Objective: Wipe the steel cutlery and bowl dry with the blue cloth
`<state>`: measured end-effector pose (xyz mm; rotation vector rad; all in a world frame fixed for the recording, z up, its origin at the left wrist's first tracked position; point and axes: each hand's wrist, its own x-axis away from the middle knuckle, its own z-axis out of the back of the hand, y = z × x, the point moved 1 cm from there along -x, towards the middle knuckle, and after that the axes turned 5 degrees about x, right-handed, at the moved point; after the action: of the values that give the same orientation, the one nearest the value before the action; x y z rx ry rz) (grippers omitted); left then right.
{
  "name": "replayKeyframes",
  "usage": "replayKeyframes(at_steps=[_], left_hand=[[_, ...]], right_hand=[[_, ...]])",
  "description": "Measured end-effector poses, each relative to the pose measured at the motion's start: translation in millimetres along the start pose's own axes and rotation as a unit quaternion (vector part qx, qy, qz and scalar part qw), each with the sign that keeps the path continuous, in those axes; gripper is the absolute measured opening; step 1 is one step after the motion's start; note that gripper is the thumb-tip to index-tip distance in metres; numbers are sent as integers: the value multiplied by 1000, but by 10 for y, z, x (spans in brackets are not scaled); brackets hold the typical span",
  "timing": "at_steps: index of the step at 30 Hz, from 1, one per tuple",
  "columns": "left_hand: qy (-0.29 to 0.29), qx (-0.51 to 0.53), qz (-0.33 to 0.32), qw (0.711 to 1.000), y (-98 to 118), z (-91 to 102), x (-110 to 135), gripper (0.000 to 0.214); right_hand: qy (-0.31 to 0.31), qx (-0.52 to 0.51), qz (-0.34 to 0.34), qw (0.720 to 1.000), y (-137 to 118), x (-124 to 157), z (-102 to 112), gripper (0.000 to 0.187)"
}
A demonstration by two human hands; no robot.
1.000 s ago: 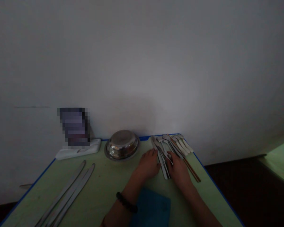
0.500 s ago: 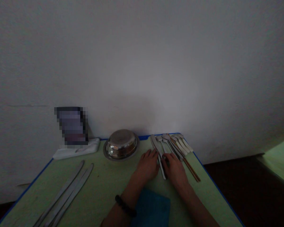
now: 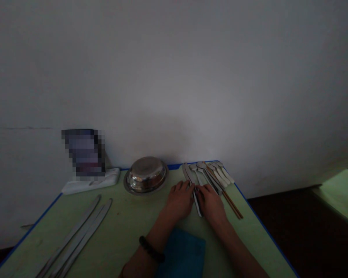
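My left hand rests palm down on the table, its fingers apart and slightly bent, the index tip touching a silver table knife. From the other side my right hand has curled fingers closed at the same knife's edge. The two hands' fingertips nearly meet over it. Beyond them lie the knife blades, beside a fork-like silver piece partly covered by my right hand. Silver spoons lie just to the right.
Wooden chopsticks and several white-handled utensils lie further right. An upturned metal bowl stands by the wall. Long metal strips lie on the left, a blue cloth in front. A blurred upright screen stands on a white folded cloth.
My right hand has shifted slightly left, so its fingertips are closer to my left hand's over the knife. The whole view has moved a little; other things lie as before.
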<state>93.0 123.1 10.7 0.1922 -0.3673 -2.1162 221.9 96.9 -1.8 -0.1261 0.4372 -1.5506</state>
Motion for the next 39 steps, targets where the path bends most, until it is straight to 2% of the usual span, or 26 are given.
replayKeyframes(at_steps=[17, 21, 25, 26, 28, 30, 32, 34, 36, 39], left_hand=[[22, 12, -8, 1000, 42, 71, 0, 48], [38, 13, -15, 999, 146, 303, 141, 47], [39, 0, -1, 999, 113, 662, 533, 32], [36, -5, 11, 999, 53, 749, 658, 30], [27, -18, 48, 998, -138, 903, 916, 26], [13, -27, 99, 995, -412, 1017, 1168, 25], [0, -34, 162, 986, -734, 1084, 1399, 25], [-16, -38, 235, 971, -1051, 1102, 1599, 27], [-34, -36, 294, 955, -1308, 1081, 1756, 29], [-50, -29, 346, 937, -1522, 1021, 1872, 47]], right_hand=[[46, -31, 16, 998, -13, 27, 28, 30], [81, -52, 43, 994, -93, 79, 103, 27], [79, -106, 88, 987, -356, 177, 225, 26], [60, -120, 103, 986, -448, 210, 251, 26], [-17, -137, 143, 980, -650, 295, 268, 25], [-120, -134, 194, 964, -855, 408, 216, 25], [-184, -107, 235, 948, -1047, 533, 100, 32], [-188, -79, 255, 945, -1223, 636, -53, 38], [-163, -90, 271, 944, -1385, 690, -203, 28], [-121, -113, 278, 946, -1591, 665, -363, 19]])
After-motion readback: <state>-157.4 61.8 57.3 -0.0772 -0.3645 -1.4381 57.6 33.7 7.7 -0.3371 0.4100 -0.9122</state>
